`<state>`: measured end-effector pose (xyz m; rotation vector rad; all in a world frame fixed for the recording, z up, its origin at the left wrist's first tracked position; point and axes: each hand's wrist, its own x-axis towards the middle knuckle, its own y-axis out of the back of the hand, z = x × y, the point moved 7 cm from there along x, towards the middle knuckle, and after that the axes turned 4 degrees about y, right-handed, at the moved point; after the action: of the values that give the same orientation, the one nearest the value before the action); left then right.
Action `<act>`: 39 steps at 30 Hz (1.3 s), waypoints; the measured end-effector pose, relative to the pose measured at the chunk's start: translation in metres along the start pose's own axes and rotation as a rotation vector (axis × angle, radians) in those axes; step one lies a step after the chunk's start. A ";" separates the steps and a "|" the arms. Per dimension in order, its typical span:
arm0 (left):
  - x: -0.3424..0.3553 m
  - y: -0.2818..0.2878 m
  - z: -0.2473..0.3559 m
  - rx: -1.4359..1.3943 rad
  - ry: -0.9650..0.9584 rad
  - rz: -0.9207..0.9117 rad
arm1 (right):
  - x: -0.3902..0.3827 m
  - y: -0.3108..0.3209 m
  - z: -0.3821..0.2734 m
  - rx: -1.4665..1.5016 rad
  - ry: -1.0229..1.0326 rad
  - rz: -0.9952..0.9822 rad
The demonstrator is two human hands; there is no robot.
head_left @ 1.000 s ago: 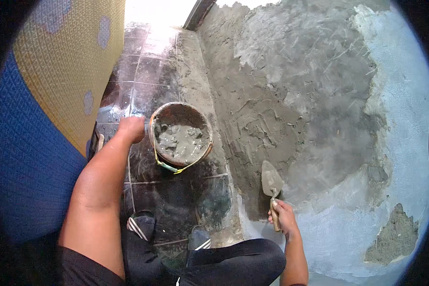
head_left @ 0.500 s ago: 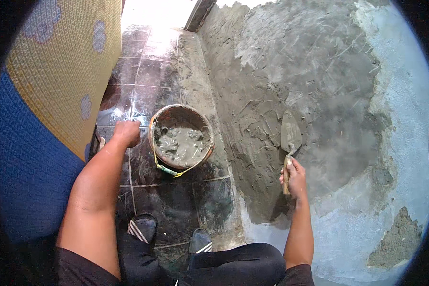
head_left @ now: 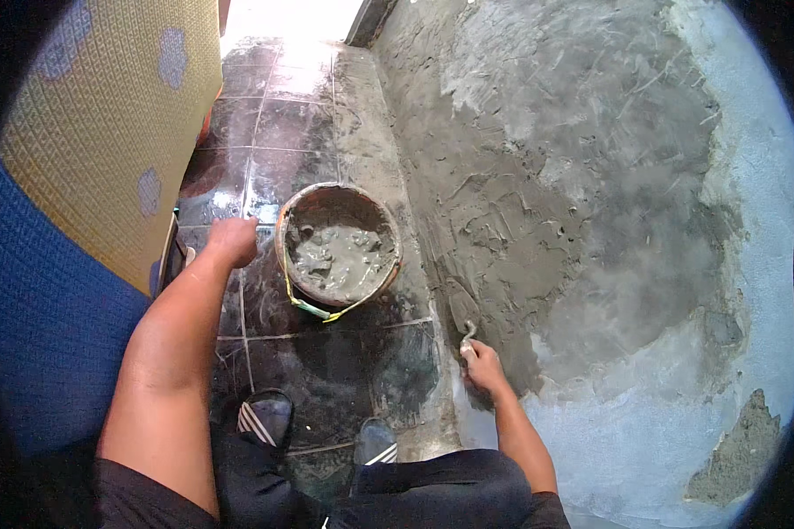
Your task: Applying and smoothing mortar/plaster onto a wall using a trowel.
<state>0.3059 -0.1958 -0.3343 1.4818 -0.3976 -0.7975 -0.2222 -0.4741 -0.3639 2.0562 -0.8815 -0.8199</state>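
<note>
My right hand is closed around the handle of a trowel, low on the wall near where it meets the floor. The blade is hard to tell apart from the wet grey mortar spread on the wall. To the left, my left hand is held in a fist beside a bucket, apart from its rim; nothing shows in it. Wet mortar lies lumpy inside the bucket, whose yellow handle hangs down over the near side.
A blue and yellow woven, flower-patterned surface stands close on my left. Dark floor tiles run toward a bright opening at the far end. Pale blue paint borders the mortar on the wall. My sandals are below the bucket.
My right hand has brought the trowel left and down the wall, toward the floor edge. Fresh mortar shows where the blade was. My left hand stays almost in place.
</note>
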 end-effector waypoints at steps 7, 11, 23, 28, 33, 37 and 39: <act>-0.001 0.007 0.014 -0.008 -0.036 0.013 | -0.039 0.072 -0.035 -0.347 0.393 0.310; -0.006 0.013 0.019 -0.011 -0.036 0.033 | -0.058 0.120 -0.083 -0.108 0.037 0.075; -0.006 0.018 0.016 -0.066 -0.025 0.042 | -0.134 0.264 -0.209 0.115 0.145 0.501; -0.007 0.023 0.019 -0.045 -0.039 0.045 | -0.080 0.162 -0.118 -0.203 0.134 0.348; -0.008 0.016 0.019 0.009 -0.046 0.046 | -0.049 0.064 -0.075 -0.216 0.004 0.099; -0.007 0.007 0.004 -0.008 -0.034 0.038 | -0.042 0.072 -0.067 -0.237 0.100 0.180; -0.002 -0.001 -0.007 -0.001 -0.020 0.037 | -0.046 0.094 -0.082 -0.259 0.106 0.188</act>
<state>0.3092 -0.1897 -0.3354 1.4627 -0.4382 -0.7831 -0.2143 -0.4532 -0.2330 1.7462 -0.8472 -0.6786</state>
